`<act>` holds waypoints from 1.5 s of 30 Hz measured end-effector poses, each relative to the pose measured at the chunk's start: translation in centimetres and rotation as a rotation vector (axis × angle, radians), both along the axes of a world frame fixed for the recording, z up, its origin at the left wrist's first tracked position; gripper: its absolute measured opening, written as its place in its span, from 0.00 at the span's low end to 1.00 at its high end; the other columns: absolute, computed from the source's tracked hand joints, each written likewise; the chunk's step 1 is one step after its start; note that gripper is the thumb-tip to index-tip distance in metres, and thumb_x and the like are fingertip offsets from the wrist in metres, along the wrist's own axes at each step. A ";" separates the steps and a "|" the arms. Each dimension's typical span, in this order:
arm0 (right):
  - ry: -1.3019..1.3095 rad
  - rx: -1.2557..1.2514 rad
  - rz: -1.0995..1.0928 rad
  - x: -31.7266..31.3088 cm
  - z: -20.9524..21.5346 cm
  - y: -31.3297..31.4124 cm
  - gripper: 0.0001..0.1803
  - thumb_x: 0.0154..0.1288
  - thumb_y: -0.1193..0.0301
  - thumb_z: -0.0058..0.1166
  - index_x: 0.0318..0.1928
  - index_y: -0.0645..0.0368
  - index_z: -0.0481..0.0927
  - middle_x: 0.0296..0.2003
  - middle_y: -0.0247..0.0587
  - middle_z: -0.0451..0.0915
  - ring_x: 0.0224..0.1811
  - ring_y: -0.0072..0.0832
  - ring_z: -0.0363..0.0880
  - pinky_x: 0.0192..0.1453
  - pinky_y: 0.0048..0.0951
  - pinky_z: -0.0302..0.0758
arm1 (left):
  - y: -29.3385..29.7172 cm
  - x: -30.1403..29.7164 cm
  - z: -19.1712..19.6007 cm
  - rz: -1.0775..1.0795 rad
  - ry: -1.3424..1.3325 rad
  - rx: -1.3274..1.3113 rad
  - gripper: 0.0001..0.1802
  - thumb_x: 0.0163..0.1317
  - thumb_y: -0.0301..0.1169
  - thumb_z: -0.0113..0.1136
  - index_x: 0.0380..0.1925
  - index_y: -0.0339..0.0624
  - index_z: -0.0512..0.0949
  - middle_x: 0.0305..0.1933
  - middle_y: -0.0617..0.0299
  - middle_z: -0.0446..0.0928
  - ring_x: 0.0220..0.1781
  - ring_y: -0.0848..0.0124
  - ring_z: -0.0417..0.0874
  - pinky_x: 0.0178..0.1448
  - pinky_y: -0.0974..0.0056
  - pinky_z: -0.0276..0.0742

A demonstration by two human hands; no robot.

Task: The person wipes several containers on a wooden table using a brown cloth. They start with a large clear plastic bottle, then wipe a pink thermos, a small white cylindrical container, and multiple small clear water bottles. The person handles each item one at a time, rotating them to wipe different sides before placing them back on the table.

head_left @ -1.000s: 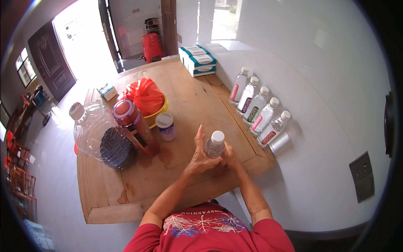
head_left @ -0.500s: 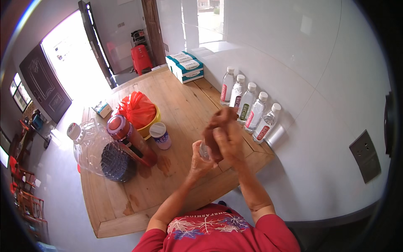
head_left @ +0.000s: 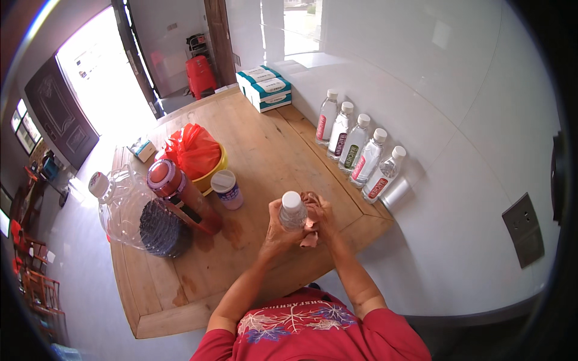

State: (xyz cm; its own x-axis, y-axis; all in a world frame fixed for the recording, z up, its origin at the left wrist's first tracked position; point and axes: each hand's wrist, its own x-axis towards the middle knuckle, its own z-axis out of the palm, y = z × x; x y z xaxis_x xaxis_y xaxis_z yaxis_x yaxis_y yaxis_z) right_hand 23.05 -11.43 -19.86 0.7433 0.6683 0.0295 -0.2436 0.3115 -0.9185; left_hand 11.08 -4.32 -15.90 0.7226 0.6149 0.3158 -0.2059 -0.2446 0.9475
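A clear plastic bottle with a white cap (head_left: 292, 210) is upright between my hands, near the front of the wooden table (head_left: 265, 147). My left hand (head_left: 278, 233) wraps round its left side. On its other side my right hand (head_left: 323, 216) presses a reddish-brown cloth (head_left: 310, 227) against the bottle, its fingers closed on the cloth. Beyond my right hand, several similar bottles with white caps stand in a slanting row by the wall, the closest being a red-labelled bottle (head_left: 384, 175).
On the table's left are a big clear jug (head_left: 123, 207), a red flask (head_left: 183, 198), a purple-white tub (head_left: 227, 189) and a yellow basin (head_left: 215, 176) holding a red plastic bag (head_left: 191, 150). Tissue packs (head_left: 265, 88) sit at the back. The tiled wall (head_left: 433, 120) borders the right side.
The bottle's white cap now shows, where the cloth and right hand covered it. My right hand has lowered the cloth from over the top to the bottle's right side.
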 end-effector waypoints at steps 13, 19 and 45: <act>-0.403 -0.129 -0.236 -4.9 0.1 -2.8 0.15 0.68 0.74 0.47 0.53 0.64 0.71 0.44 0.52 0.75 0.49 0.41 0.75 0.55 0.32 0.70 | 0.9 -0.2 -2.0 -0.138 -0.149 -0.283 0.36 0.52 0.32 0.73 0.57 0.41 0.63 0.47 0.63 0.74 0.46 0.74 0.76 0.51 0.67 0.76; -1.043 -0.057 -0.425 -4.9 8.6 -0.1 0.14 0.68 0.75 0.46 0.52 0.66 0.72 0.48 0.58 0.71 0.48 0.51 0.72 0.52 0.39 0.70 | 1.1 -0.7 0.8 -0.020 -0.334 -0.436 0.32 0.58 0.38 0.68 0.58 0.39 0.64 0.47 0.64 0.74 0.44 0.74 0.77 0.46 0.67 0.77; -1.076 -0.145 -0.497 -6.2 8.0 -1.5 0.11 0.65 0.75 0.47 0.46 0.66 0.73 0.45 0.59 0.71 0.47 0.51 0.71 0.52 0.45 0.68 | 1.5 -0.1 6.5 0.016 -0.463 -0.524 0.38 0.65 0.61 0.45 0.64 0.45 0.62 0.51 0.55 0.72 0.53 0.61 0.75 0.57 0.56 0.73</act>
